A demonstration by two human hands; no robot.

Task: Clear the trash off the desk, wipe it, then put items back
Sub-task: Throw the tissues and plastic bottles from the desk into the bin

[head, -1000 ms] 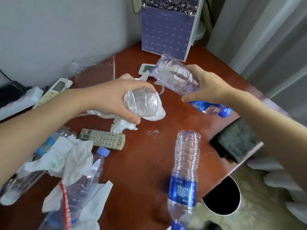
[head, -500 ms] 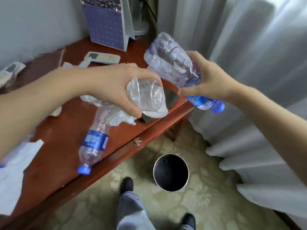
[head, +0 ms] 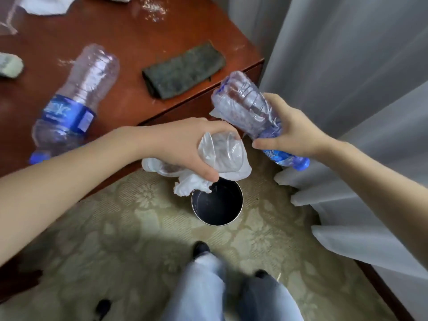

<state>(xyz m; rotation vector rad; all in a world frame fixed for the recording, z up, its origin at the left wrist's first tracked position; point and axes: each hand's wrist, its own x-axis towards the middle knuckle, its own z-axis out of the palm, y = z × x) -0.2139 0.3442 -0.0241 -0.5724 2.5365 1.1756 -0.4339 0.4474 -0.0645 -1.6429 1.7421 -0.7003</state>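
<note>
My left hand grips a clear plastic cup bundled with crumpled white tissue, held just above the rim of a round metal trash bin on the floor. My right hand holds an empty, crushed plastic bottle with a blue label and cap, tilted, beside the desk corner and above the bin's far side. Another empty bottle with a blue label lies on the red-brown desk. A dark folded cloth lies near the desk's corner.
White tissue and a remote's end lie at the desk's far and left edges. Grey curtains hang on the right, close to the bin. My legs and shoes stand on patterned carpet below the bin.
My view has swung down from the desk to the floor. Both hands have carried the cup with tissue and the bottle off the desk edge to above the bin.
</note>
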